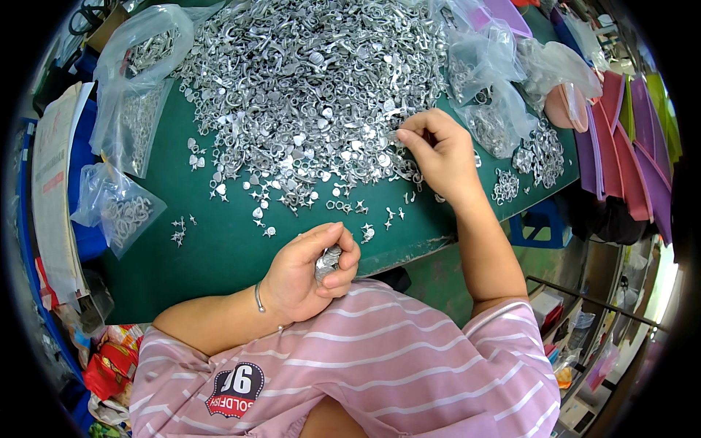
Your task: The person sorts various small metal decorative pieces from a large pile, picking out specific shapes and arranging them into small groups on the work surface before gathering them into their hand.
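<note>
A broad heap of small silvery metal charms (314, 95) is spread over a green tabletop (212, 255), with hearts, stars and rings among them. My left hand (296, 277) is curled in front of my body, its fingers closed around a clutch of flat, silvery metal pieces (327, 264). At the heap's right edge, my right hand (444, 160) pinches with thumb and forefinger. Whatever sits between those fingertips is too small to make out. A few loose charms (367, 232) lie between the heap and my left hand.
Clear plastic bags of metal pieces stand at the left (131, 109) and right (493, 109). A smaller bag of rings (124, 212) rests at the left edge. Small piles (540, 157) lie near the right corner. Pink and purple plastic trays (621, 139) stand beyond; a blue stool (542, 225) is below.
</note>
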### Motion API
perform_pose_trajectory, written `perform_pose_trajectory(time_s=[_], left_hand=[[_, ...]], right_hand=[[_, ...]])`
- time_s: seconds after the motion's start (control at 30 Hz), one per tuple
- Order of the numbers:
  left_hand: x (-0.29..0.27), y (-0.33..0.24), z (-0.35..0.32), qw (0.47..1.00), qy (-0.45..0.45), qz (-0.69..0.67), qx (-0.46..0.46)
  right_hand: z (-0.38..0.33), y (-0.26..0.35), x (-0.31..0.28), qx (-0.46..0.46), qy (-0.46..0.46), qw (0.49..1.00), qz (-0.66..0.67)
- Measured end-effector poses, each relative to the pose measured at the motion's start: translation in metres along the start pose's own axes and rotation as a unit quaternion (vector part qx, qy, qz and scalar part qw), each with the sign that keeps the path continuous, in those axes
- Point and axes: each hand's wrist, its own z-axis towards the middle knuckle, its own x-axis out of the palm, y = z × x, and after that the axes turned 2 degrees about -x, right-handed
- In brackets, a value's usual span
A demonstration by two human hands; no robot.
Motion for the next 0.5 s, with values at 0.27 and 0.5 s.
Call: perform_pose_trajectory(time_s=[0.27,0.5], left_hand=[[0.001,0.0,0.001,1.0,0.0,0.001,0.0],[0.0,0.0,0.002,1.0,0.002,0.002,0.001]], right_hand=[[-0.001,0.004,0.004,-0.052,0.022,0.996,-0.066],[-0.003,0.004,-0.01,0.21,0.045,0.946,0.244]])
